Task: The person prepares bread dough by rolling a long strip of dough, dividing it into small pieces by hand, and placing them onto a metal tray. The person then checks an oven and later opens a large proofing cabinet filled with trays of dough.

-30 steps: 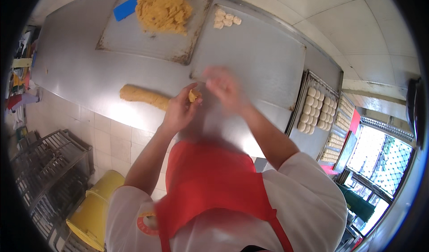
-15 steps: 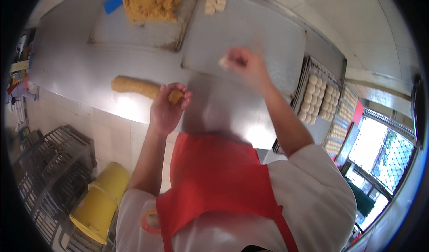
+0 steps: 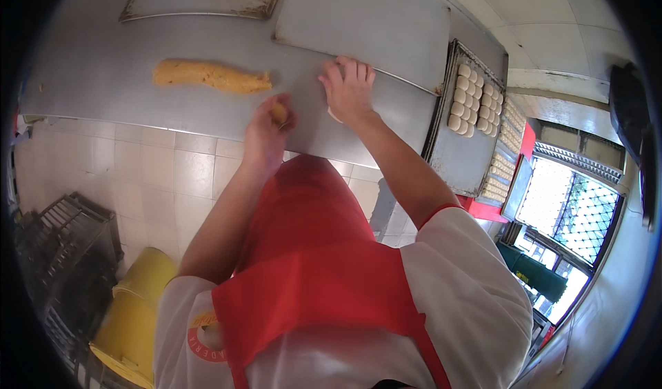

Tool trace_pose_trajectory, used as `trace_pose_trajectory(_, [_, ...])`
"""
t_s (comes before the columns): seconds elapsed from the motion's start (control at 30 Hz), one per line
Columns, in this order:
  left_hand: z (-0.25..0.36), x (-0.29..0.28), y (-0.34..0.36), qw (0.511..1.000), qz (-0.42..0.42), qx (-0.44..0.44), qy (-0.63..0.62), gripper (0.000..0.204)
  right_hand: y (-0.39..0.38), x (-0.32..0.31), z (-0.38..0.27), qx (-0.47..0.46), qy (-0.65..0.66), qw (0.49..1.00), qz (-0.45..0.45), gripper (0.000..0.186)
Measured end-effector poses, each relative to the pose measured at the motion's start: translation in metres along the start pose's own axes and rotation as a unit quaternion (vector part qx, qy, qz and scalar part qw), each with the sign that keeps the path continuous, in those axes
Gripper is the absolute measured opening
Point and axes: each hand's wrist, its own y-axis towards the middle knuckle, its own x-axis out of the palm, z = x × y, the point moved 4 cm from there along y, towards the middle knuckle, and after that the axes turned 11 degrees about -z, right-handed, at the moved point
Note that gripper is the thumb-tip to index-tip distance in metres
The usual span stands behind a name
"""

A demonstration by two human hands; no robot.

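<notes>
My left hand (image 3: 269, 130) is curled around a small lump of orange-yellow paste (image 3: 279, 113) just off the table's front edge. Beside it on the metal table (image 3: 89, 78) lies a thick roll of the same paste (image 3: 210, 75), its right end ragged. My right hand (image 3: 350, 91) rests palm down on the table with its fingers stretched out. Under the heel of that palm a flat edge of pale dough (image 3: 334, 115) shows; the rest of this piece is hidden.
At the back stand two metal trays, one (image 3: 200, 3) bearing orange paste, the other (image 3: 362, 23) behind my right hand. Farther right, a tray (image 3: 458, 158) holds rows of pale dough balls (image 3: 465, 99). Yellow bins (image 3: 134, 313) and a dark metal rack (image 3: 62, 251) stand on the floor at left.
My right hand has come down from above the tray and now presses the pale dough on the table. My left hand keeps the paste lump. The view has shifted, so the trays sit higher.
</notes>
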Motion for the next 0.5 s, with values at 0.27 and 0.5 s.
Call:
trace_pose_trajectory(0.27, [-0.041, 0.069, 0.007, 0.981, -0.132, -0.110, 0.089, 0.057, -0.060, -0.068, -0.016, 0.087, 0.473, 0.877, -0.015, 0.035])
trace_pose_trajectory(0.5, [-0.026, 0.080, 0.019, 0.989, -0.097, -0.049, 0.096, 0.060, -0.056, -0.088, -0.010, 0.106, 0.450, 0.879, 0.116, 0.021])
